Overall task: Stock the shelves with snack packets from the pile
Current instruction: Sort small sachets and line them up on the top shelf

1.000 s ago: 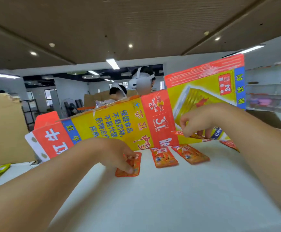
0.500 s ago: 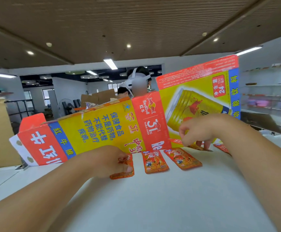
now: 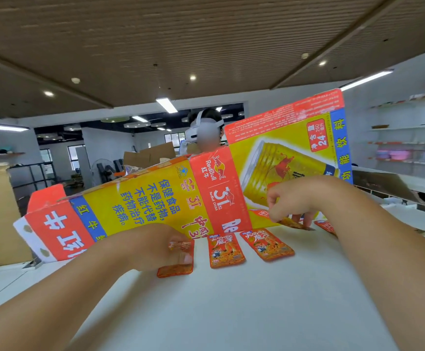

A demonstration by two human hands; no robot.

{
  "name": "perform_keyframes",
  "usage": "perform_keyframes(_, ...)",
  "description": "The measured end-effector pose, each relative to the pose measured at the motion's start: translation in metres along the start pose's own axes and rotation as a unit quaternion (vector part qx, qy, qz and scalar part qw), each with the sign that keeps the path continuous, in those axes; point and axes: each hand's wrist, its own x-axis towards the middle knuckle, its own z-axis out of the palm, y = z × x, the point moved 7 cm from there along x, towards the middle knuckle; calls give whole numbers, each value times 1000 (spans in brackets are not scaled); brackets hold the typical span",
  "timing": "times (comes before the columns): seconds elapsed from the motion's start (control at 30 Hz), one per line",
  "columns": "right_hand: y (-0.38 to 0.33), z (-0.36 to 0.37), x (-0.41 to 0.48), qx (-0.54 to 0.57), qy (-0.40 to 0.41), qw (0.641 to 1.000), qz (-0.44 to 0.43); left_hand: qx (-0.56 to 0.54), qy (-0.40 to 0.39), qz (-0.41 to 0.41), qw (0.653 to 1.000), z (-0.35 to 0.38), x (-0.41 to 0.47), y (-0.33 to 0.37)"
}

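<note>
At the table's [image 3: 231, 312] far edge, by the carton [image 3: 143, 198], left hand [image 3: 155, 247] still grips the leftmost packet [image 3: 174, 271]. Right hand [image 3: 297, 198] pinches a fourth packet [image 3: 293, 223], now lowered almost flat beside the laid packets [image 3: 225, 250], so the row is likely growing.

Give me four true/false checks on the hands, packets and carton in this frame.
1. The left hand pinches the leftmost packet at the table. True.
2. The second packet and third packet lie flat with no hand on them. True.
3. The carton behind the packets is plain brown. False: it is printed yellow, red and blue.
4. The right hand lies flat and empty. False: its curled fingers pinch a fourth packet by the carton.
</note>
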Motion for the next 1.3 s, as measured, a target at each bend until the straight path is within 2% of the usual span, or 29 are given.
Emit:
perform_keyframes(0.13,5,-1,0,-8,2,1000,10,11,69,53,996,-36,9,48)
perform_keyframes(0.27,10,-5,-7,-31,20,999,32,33,22,120,992,-34,30,119)
perform_keyframes(0.4,16,-9,-13,-63,33,996,52,43,20,155,987,-11,50,154)
perform_keyframes(0.6,30,-9,-5,-57,27,996,64,1,40,207,977,7,57,154)
perform_keyframes(0.83,40,-10,0,-15,29,997,71,6,34,184,982,13,61,148)
perform_keyframes(1.17,38,-8,-3,-65,38,993,92,6,40,187,982,15,61,142)
perform_keyframes(1.3,45,-12,-5,-29,48,992,111,-7,48,199,979,10,58,143)
